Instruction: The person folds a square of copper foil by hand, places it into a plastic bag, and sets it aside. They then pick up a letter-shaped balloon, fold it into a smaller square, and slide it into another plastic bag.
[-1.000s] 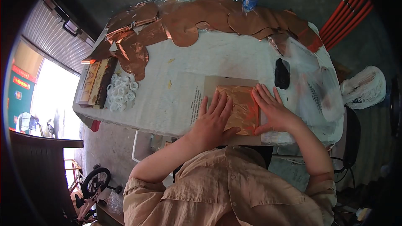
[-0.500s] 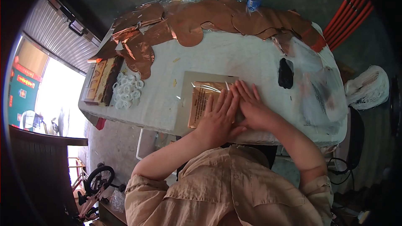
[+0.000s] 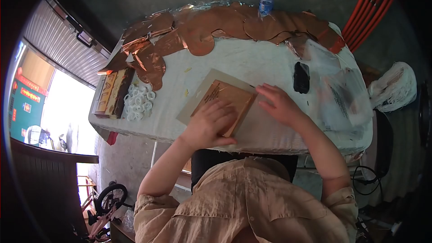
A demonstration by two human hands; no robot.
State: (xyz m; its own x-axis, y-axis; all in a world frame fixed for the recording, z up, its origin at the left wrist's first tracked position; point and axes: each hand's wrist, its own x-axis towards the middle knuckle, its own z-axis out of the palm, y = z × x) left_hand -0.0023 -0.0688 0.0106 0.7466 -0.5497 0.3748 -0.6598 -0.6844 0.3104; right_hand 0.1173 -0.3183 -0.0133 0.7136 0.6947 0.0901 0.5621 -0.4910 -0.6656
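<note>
A flat copper-brown packet (image 3: pixel 245 101) with printed text and a shiny clear wrap lies turned at an angle on a thin grey sheet (image 3: pixel 191 109). My left hand (image 3: pixel 212 123) rests over the packet's near left part, fingers together and lightly bent, covering some of the print. At the packet's far right corner is my right hand (image 3: pixel 280 104), its fingers stretched out toward the edge and thumb apart. The sheet lies on the pale cloth-covered table (image 3: pixel 180 123).
Copper-coloured sheets (image 3: pixel 229 22) line the table's far edge, near a blue-capped bottle (image 3: pixel 266 2). To the left are a pile of white rings (image 3: pixel 138 102) and a worn box (image 3: pixel 112 93). A black object (image 3: pixel 301 77) and clear plastic bags (image 3: pixel 335 96) lie right.
The packet and grey sheet have turned clockwise from lying square to lying slanted. My left hand has shifted left and bent its fingers; my right hand has moved right, away from the left.
</note>
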